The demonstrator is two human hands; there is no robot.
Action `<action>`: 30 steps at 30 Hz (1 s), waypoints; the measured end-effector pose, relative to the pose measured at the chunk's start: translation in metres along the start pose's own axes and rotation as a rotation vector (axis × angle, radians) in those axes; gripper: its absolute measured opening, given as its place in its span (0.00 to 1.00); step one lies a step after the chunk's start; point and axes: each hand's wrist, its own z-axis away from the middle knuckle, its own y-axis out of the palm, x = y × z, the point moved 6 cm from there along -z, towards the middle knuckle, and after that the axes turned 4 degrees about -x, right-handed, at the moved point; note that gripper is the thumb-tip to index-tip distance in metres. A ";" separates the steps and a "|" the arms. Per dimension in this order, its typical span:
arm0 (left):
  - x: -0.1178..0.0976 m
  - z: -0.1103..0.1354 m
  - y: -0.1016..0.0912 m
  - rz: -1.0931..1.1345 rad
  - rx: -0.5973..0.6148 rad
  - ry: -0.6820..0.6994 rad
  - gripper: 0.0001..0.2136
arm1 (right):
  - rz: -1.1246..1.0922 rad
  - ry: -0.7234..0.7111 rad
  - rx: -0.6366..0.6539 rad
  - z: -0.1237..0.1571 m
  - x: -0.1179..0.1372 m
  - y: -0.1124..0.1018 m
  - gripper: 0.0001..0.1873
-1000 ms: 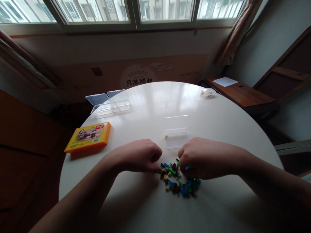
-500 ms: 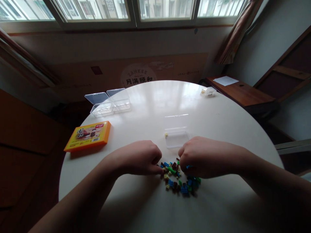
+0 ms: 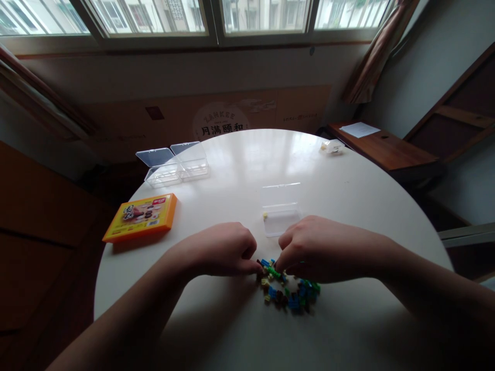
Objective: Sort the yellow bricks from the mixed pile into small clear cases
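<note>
A small pile of tiny toy bricks (image 3: pixel 288 288), blue, green, brown and yellowish, lies on the round white table (image 3: pixel 240 170). My left hand (image 3: pixel 218 250) rests curled at the pile's left edge, fingertips pinched down among the bricks. My right hand (image 3: pixel 319 250) is curled over the pile's upper right, fingers pinched together at the bricks; what they grip is too small to make out. Just behind the hands stands an open clear plastic box (image 3: pixel 281 219) with one yellowish piece at its left rim.
An orange flat box (image 3: pixel 141 216) lies at the table's left. Two open clear boxes (image 3: pixel 176 164) sit at the back left. A small white object (image 3: pixel 331 147) is at the far right edge. A wooden side table (image 3: pixel 382 147) with paper stands beyond.
My right hand's fingertips have shifted left, closer to my left hand over the pile. The left hand has barely moved.
</note>
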 end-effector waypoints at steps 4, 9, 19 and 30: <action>0.000 -0.002 0.002 -0.009 0.010 -0.003 0.17 | 0.006 -0.001 0.011 0.000 0.000 0.001 0.11; 0.001 -0.004 0.003 -0.021 0.005 0.001 0.16 | 0.002 0.008 0.021 0.000 -0.001 0.001 0.10; 0.000 -0.002 0.001 -0.020 -0.021 0.022 0.14 | 0.004 0.007 0.104 -0.001 -0.002 0.007 0.07; -0.009 -0.004 -0.006 0.019 -0.151 0.131 0.11 | 0.027 0.099 0.077 0.008 -0.011 -0.009 0.09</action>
